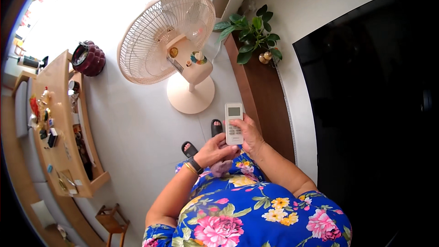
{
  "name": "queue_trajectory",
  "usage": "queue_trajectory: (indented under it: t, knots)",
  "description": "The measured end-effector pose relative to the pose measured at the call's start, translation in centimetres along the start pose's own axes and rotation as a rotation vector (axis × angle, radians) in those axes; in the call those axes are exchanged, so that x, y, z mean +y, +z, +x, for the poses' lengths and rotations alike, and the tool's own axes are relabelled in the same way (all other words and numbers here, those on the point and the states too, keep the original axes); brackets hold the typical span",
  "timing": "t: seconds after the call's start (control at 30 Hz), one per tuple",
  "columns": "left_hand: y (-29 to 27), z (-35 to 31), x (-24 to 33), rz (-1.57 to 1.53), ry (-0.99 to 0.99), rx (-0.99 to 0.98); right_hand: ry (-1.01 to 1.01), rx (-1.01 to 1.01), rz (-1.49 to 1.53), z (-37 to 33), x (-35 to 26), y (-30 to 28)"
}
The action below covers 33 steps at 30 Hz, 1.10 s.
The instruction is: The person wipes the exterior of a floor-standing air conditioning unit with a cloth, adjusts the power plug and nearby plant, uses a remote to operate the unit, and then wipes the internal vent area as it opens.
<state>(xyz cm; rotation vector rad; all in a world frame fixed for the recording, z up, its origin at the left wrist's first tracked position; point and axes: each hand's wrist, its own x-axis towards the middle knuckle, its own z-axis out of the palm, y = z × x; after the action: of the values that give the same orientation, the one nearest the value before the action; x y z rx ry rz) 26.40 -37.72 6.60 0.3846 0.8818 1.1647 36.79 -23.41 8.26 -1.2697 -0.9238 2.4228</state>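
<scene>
A white remote control (233,133) with a small grey screen is held upright before my body. My right hand (249,132) grips it from the right side, its thumb lying over the buttons. My left hand (211,152) is closed at the remote's lower left, its thumb by the bottom end. Below the left hand bunches a crumpled mauve cloth (221,168), which seems to be in its fingers; these are partly hidden. Beyond the hands stands a cream pedestal fan (190,59), its round cage turned away to the left.
A long brown cabinet (263,105) bears a leafy potted plant (249,36); a large black screen (361,87) stands at the right. To the left are a wooden table (57,87) with small items, a maroon ribbed container (89,59) and a wooden stool (113,219).
</scene>
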Motion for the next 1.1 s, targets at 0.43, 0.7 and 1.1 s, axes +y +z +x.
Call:
queue_trajectory:
  t: [0.43, 0.7, 1.1]
  knots:
    - [-0.2, 8.2, 3.5, -0.014, 0.036, 0.243, 0.033, -0.144, -0.224, 8.6, -7.6, -3.9]
    - [-0.1, 11.9, 1.4, 0.033, -0.008, 0.474, -0.329, 0.097, -0.662, 20.7, -17.9, -9.9]
    - [-3.8, 15.9, 3.4, -0.120, -0.099, 0.528, -0.883, 0.374, -1.399, 37.0, -32.3, -13.5]
